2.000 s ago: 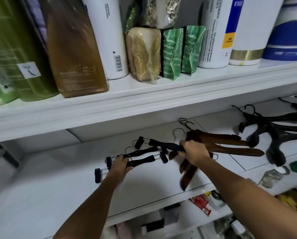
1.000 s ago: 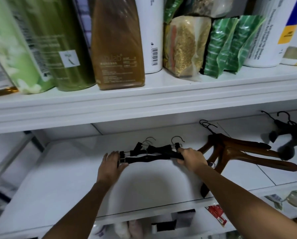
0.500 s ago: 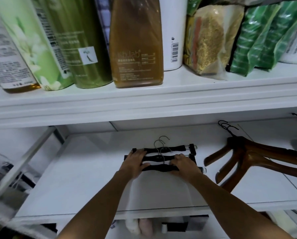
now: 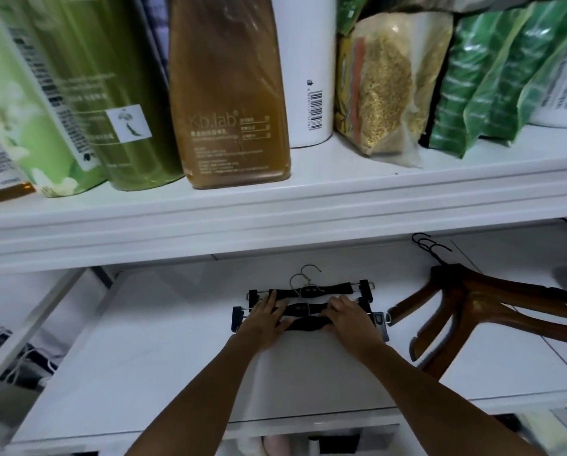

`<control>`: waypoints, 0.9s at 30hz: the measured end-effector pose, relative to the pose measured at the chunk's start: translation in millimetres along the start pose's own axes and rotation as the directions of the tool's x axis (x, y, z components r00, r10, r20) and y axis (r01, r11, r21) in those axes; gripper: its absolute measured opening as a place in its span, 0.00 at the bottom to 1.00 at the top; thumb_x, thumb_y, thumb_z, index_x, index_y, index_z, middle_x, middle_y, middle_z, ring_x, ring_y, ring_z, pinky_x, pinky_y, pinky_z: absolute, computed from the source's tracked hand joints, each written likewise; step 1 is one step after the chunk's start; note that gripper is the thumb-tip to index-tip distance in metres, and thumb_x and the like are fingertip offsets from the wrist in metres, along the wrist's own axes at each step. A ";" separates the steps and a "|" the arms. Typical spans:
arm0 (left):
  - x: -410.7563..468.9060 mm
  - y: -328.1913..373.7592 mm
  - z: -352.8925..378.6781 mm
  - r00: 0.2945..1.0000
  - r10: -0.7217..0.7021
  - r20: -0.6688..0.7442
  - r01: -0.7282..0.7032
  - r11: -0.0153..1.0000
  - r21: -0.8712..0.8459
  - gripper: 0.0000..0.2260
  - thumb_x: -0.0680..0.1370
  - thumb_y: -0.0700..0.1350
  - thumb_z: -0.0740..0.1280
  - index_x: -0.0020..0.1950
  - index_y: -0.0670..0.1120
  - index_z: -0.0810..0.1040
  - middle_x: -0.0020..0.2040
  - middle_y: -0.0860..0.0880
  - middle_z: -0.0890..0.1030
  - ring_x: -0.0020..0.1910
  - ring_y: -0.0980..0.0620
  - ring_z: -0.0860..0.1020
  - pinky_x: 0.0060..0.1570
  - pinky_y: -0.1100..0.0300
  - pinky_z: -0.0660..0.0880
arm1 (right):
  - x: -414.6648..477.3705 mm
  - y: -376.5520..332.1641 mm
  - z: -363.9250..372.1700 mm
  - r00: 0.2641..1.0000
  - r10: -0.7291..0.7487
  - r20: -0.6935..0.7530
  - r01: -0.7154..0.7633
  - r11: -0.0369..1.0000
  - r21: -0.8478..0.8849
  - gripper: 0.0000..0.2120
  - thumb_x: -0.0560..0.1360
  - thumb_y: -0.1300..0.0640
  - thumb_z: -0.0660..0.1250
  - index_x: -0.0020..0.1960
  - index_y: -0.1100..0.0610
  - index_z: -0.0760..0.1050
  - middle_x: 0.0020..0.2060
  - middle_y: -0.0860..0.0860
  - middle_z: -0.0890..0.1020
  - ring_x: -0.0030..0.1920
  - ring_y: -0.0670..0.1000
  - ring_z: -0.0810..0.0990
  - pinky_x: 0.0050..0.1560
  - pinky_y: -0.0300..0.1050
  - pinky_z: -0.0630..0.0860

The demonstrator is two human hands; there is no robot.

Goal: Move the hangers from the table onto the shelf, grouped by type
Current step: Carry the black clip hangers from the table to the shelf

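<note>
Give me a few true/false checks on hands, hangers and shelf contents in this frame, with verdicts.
1. Both the left hand and the right hand touch the black clip hangers. True.
2. The clip hangers hang by their hooks from a rod. False: they lie flat on the lower shelf.
3. The wooden hangers lie on the same shelf, to the right of the clip hangers. True.
4. The amber bottle stands on the lower shelf beside the hangers. False: it stands on the upper shelf, between a green bottle and a white bottle.
5. Only one clip hanger is under the hands. False: three show.
</note>
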State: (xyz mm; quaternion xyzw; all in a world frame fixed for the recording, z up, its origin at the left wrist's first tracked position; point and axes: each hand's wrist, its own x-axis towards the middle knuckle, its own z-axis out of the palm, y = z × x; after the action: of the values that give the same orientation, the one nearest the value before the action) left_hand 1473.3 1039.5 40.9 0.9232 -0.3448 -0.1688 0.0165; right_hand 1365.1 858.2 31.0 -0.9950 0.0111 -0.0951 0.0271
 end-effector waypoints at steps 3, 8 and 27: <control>1.6 -3.8 -2.3 0.999 0.007 0.046 -0.008 0.999 0.033 0.23 0.84 0.49 0.47 0.78 0.49 0.45 0.78 0.45 0.42 0.77 0.43 0.39 0.76 0.50 0.42 | 0.1 0.2 5.3 0.997 -0.003 -0.074 0.001 1.000 -0.016 0.17 0.53 0.54 0.84 0.39 0.55 0.83 0.38 0.50 0.81 0.39 0.50 0.80 0.32 0.41 0.79; 3.2 0.2 -21.6 0.996 0.028 0.082 -0.036 0.994 0.103 0.24 0.84 0.44 0.47 0.78 0.46 0.42 0.79 0.45 0.43 0.78 0.45 0.44 0.76 0.52 0.46 | -5.9 1.1 1.4 0.995 0.019 -0.094 -0.016 0.999 0.037 0.16 0.57 0.55 0.83 0.41 0.57 0.82 0.40 0.51 0.80 0.39 0.51 0.80 0.34 0.44 0.80; 0.0 5.9 -13.9 0.996 -0.047 0.078 0.031 0.980 0.198 0.25 0.83 0.54 0.41 0.78 0.47 0.43 0.79 0.46 0.43 0.78 0.49 0.42 0.76 0.53 0.41 | -0.3 10.4 22.5 0.972 0.203 0.115 -0.192 0.977 -0.097 0.39 0.45 0.37 0.82 0.50 0.58 0.84 0.44 0.55 0.84 0.44 0.58 0.84 0.46 0.60 0.80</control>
State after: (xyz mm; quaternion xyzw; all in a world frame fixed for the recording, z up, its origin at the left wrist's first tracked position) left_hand 1474.1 1033.8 54.9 0.9192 -0.3421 -0.1720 -0.0923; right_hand 1368.9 849.0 8.3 -0.9932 0.1125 -0.0291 -0.0054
